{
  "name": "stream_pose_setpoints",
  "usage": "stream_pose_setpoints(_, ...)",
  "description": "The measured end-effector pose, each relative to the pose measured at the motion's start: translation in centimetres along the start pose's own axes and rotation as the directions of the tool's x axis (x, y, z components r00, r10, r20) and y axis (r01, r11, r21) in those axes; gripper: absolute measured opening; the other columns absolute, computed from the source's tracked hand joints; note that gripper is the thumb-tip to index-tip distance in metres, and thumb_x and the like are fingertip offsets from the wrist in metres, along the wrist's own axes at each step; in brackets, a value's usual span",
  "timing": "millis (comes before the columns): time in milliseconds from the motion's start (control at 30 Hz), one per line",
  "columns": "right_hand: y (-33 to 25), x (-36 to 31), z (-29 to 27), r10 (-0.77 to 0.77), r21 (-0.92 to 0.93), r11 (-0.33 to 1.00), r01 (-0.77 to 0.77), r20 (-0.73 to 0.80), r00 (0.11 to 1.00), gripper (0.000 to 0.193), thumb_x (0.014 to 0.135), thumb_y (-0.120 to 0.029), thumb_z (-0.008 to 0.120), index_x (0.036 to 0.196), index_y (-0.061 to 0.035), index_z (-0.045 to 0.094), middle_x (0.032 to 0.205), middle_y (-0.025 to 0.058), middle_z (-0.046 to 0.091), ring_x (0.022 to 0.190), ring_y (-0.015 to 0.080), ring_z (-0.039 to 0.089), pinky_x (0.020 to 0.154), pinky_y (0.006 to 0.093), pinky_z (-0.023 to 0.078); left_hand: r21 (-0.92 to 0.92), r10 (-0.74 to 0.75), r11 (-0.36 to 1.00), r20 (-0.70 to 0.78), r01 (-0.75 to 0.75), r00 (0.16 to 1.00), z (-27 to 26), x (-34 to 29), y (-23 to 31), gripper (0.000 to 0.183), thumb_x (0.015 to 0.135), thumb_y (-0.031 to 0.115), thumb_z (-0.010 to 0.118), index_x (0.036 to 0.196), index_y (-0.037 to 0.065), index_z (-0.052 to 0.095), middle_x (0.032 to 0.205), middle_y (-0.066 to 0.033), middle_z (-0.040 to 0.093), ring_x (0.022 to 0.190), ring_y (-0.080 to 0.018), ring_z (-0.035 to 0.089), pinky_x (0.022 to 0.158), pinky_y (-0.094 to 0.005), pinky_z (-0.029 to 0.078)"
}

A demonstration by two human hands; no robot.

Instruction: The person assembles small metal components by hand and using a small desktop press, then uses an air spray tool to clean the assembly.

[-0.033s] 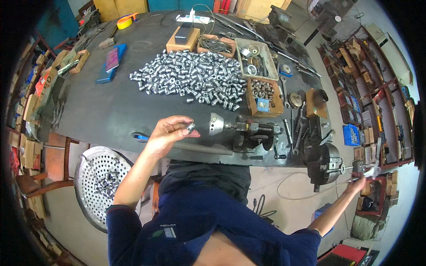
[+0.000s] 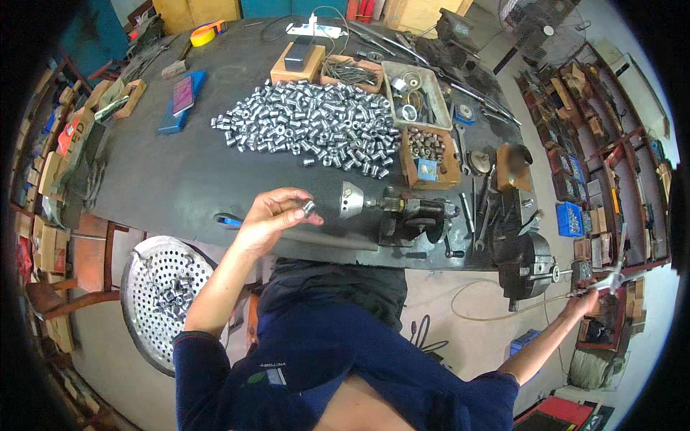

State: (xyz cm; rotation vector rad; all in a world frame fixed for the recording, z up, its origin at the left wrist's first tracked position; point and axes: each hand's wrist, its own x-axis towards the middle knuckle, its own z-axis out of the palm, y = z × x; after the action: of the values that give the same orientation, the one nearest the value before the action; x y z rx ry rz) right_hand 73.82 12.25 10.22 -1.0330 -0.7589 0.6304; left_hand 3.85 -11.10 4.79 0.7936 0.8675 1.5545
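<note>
One part (image 2: 308, 209) sat tilted in the left hand's (image 2: 277, 215) pinch, just left of the cone (image 2: 351, 200). Well apart, the right hand (image 2: 586, 302) gripped a pale tool (image 2: 611, 283).

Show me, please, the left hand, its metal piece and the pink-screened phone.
Left hand (image 2: 266, 219): head view, the hand's middle.
Metal piece (image 2: 309, 208): head view, its visible side.
Phone (image 2: 182, 95): head view, its pink screen.

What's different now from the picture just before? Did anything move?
Only a tiny bit! The right hand has slipped slightly right and lower in the picture, and the pale tool at its fingers shifted a little too. No grabbing or letting go shows. The left hand still pinches its small metal piece, and the shiny pile stayed put.
</note>
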Motion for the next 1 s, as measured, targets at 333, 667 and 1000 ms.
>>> stream_pose_setpoints(333, -0.9, -26.8, 13.5, 0.667, -0.745, 0.666, 0.046, 0.621, 0.411, 0.012, 0.069, -0.017, 0.057, 0.075, -0.0064, 0.057, 0.067, 0.0018, 0.055, 0.05, 0.0105, 0.045, 0.045, 0.0228, 0.038, -0.156, -0.041, 0.987, 0.041, 0.046, 0.998, 0.6, -2.0, -2.2, 0.029, 0.077, 0.019, 0.065, 0.09, -0.004, 0.054, 0.085, -0.0149, 0.061, 0.085, -0.0277, 0.061, 0.084, -0.0411, 0.047)
stream_pose_setpoints(667, 0.2, -38.7, 22.8, 0.391, -0.263, 0.793, 0.549, 0.911, -0.128, 0.012, 0.058, -0.014, 0.055, 0.064, -0.0038, 0.054, 0.056, 0.0174, 0.053, 0.053, 0.0336, 0.055, 0.05, 0.0378, 0.043, 0.131, -0.051, 0.989, -0.113, 0.066, 0.992, -1.7, -4.9, -3.0, 0.03, 0.075, 0.018, 0.068, 0.087, -0.006, 0.055, 0.083, -0.0121, 0.061, 0.085, -0.0208, 0.061, 0.079, -0.0311, 0.047)
stream_pose_setpoints(1000, 0.0, -38.9, 24.4, 0.6, -0.516, 0.743, 0.425, 0.796, -0.081, 0.011, 0.061, -0.01, 0.054, 0.065, 0.0007, 0.055, 0.057, 0.0192, 0.053, 0.049, 0.0291, 0.055, 0.049, 0.0352, 0.041, 0.913, 0.267, 0.141, 0.338, -0.384, 0.903, -1.0, -4.9, -1.3, 0.027, 0.065, 0.012, 0.068, 0.085, -0.001, 0.055, 0.078, -0.016, 0.059, 0.079, -0.0328, 0.059, 0.087, -0.0423, 0.043)
